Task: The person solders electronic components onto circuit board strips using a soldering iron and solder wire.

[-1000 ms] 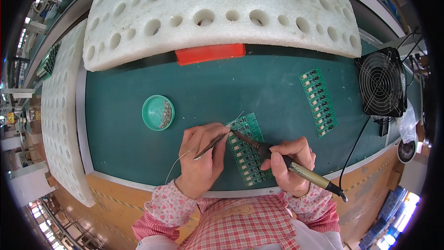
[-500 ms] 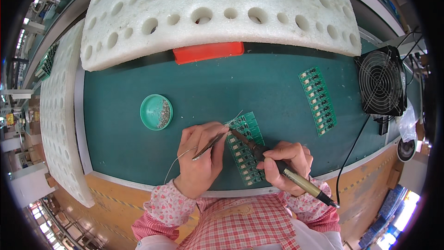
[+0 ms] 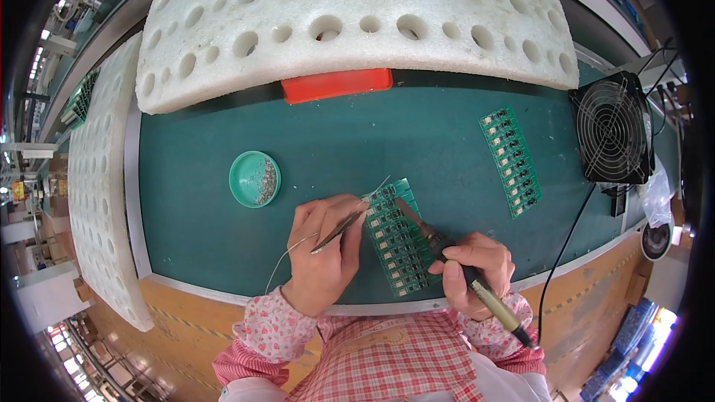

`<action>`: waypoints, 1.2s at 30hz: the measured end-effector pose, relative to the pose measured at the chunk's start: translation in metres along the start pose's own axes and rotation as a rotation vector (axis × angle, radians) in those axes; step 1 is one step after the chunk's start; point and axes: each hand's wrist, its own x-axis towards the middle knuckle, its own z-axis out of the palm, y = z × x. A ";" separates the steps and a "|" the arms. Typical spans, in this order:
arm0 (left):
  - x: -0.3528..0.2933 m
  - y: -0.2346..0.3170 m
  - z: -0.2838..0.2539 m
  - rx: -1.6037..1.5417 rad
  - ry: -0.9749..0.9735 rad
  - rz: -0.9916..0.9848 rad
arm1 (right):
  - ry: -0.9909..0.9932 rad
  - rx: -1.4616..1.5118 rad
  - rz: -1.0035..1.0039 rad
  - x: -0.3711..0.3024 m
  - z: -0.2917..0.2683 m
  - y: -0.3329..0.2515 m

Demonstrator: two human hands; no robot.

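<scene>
My left hand [image 3: 322, 253] is closed round a pair of metal tweezers [image 3: 337, 235] and a thin strand of solder wire [image 3: 287, 251]. The wire's free end sticks out past the fingertips, over the upper left corner of a green circuit board panel [image 3: 395, 253]. Small white and black parts sit in rows along that panel. A soldering iron [image 3: 480, 286] is gripped in my right hand [image 3: 480, 264], its dark tip slanting onto the panel's upper part, right of the tweezers. Whether the tip touches a joint is too small to tell.
A round green dish [image 3: 254, 179] with small metallic bits lies left. To the right are a second circuit board panel [image 3: 511, 164] and a black fan [image 3: 612, 130]. White foam blocks with holes [image 3: 357, 52] span the back, above a red tray [image 3: 337, 86]. The iron's cord [image 3: 564, 242] runs right.
My right hand has drawn the soldering iron away from the tweezers, its tip shifting right and slightly up across the panel. My left hand has stayed almost still.
</scene>
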 end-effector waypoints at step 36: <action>-0.027 -0.028 -0.043 0.087 0.066 -0.040 | -0.165 -0.396 0.165 -0.005 0.023 -0.010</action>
